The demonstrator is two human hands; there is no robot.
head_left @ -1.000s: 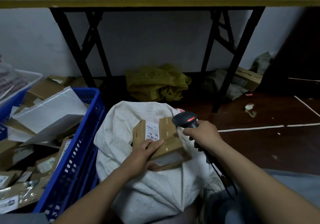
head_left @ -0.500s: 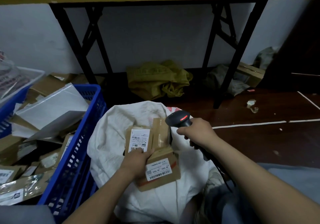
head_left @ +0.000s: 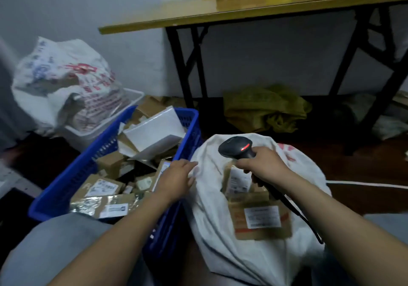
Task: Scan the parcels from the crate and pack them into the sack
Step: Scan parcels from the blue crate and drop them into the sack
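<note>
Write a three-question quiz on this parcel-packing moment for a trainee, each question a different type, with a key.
1. True or false: the left hand is gripping a parcel.
2. Which item does the right hand hold? A) barcode scanner B) roll of tape C) marker pen
3. Fill in: the cardboard parcel with the white label lies in the mouth of the white ____, to the right of the blue crate.

Key
1. False: the hand is open and empty, between the crate's rim and the sack's edge.
2. A
3. sack
</note>
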